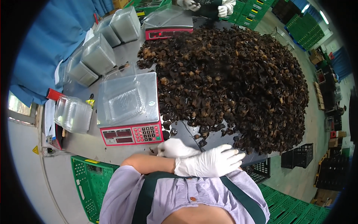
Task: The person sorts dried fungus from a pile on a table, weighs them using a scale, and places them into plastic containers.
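My forearms cross at the table's near edge. My left hand, in a white glove, lies across in front with its fingers stretched out and holds nothing. Behind it my right hand, also gloved, points left with its fingers curled. My left forearm partly covers it, and whatever those fingers may hold is hidden. Just beyond sits a red scale with a metal plate, bearing a clear plastic tray. A large heap of dark brown wood ear mushrooms spreads over the table to the right, several loose pieces near my hands.
Stacked clear plastic containers line the left side, with another stack nearer. A second red scale stands at the far side, by another person's gloved hands. Green crates stand below the table; black crates sit on the floor.
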